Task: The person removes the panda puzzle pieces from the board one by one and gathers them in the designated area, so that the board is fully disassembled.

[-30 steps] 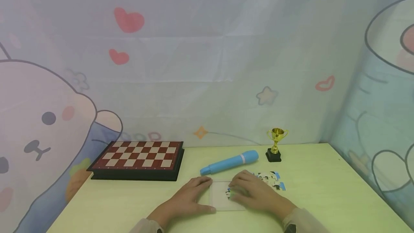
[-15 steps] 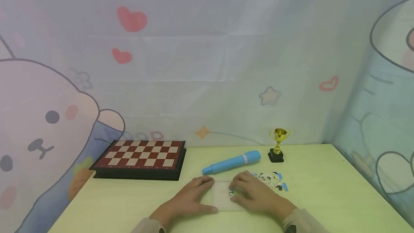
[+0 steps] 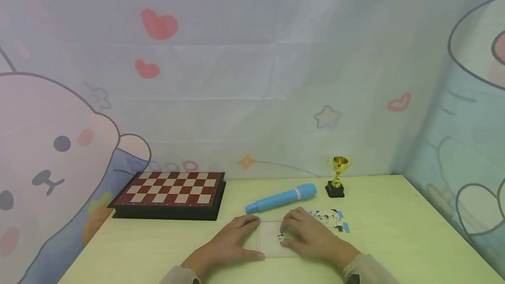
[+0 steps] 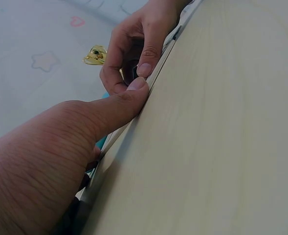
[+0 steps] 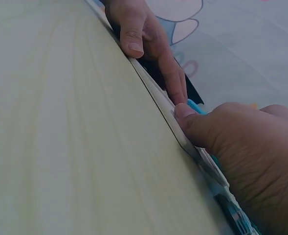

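Note:
A thin clear puzzle tray [image 3: 269,236] lies flat on the pale green table [image 3: 394,240] near its front edge. My left hand [image 3: 232,241] holds the tray's left side, with the thumb [image 4: 132,89] against the near edge and the fingers over the far edge. Over the tray's right part, my right hand [image 3: 309,235] has its fingers curled. Its thumb and forefinger pinch a small dark puzzle piece [image 4: 134,73] down at the tray. The right wrist view shows the tray edge [image 5: 153,93] running between both thumbs. Several loose puzzle pieces [image 3: 333,220] lie just right of the hand.
A blue cylinder [image 3: 281,197] lies behind the tray. A small gold trophy [image 3: 337,178] on a black base stands at the back right. A red and cream chessboard [image 3: 169,188] sits at the back left. Cartoon-printed cloth walls [image 3: 252,78] close in the table.
Both hands stay on the tray in nearly the same place. Only the head view shifts slightly.

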The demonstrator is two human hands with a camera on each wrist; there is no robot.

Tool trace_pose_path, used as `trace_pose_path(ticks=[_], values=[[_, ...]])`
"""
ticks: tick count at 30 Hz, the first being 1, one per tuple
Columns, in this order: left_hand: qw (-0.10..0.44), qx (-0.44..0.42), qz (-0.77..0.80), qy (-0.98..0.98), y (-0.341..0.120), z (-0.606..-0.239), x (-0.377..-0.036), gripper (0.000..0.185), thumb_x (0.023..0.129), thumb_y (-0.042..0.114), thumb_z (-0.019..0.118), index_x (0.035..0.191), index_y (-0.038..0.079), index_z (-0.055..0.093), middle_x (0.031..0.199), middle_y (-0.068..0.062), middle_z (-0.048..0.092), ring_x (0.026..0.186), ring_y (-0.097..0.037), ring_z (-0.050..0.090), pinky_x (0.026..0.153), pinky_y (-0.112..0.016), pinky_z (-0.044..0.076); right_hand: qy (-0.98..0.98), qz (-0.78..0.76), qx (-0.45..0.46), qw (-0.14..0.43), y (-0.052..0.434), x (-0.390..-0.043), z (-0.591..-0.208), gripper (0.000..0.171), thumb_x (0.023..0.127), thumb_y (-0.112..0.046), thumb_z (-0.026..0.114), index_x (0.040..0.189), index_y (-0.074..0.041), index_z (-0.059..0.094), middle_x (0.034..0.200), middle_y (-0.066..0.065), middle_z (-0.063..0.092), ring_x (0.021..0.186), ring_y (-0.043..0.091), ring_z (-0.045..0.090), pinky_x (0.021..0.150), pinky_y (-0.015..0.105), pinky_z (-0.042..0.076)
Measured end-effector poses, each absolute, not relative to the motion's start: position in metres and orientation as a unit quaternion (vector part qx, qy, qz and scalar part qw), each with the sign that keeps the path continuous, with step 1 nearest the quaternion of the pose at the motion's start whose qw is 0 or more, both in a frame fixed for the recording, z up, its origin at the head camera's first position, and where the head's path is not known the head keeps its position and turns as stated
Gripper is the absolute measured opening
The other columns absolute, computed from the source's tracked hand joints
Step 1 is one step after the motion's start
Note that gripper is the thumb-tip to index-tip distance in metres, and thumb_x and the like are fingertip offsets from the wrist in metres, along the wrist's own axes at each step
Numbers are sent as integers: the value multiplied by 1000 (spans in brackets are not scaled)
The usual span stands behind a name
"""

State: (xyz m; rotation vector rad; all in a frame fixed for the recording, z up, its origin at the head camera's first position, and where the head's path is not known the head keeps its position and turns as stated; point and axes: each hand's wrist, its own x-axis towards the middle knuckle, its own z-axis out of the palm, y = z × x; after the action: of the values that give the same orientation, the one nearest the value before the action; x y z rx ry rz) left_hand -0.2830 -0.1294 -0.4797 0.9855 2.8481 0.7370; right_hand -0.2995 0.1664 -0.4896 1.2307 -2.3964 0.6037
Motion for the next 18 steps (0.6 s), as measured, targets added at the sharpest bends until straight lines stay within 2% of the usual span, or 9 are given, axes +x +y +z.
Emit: trace_pose_path(ticks=[8,13,18], values=[[17,320,238,917,-130,-482,-284,94,83,76,61,157,23,38,159,7,34,146,-22,31,113,-54,34,-856,258,416,164,167,-297,-491,24,91,-39,75,110,-28,63,111,-17,57,107,6,52,93,35,50],[19,319,238,917,-130,-483,-284,95,83,77,61,157,22,39,159,7,34,146,-22,31,114,-54,34,-844,346,386,139,173,-291,-489,14,95,-33,71,106,-32,62,101,-18,60,95,4,58,83,31,52],[11,319,236,918,-131,-482,-284,95,82,78,60,157,23,38,159,7,34,146,-21,31,114,-54,34,-825,388,374,169,199,-286,-487,16,95,-23,72,106,-30,63,98,-17,62,87,5,60,74,29,53]])
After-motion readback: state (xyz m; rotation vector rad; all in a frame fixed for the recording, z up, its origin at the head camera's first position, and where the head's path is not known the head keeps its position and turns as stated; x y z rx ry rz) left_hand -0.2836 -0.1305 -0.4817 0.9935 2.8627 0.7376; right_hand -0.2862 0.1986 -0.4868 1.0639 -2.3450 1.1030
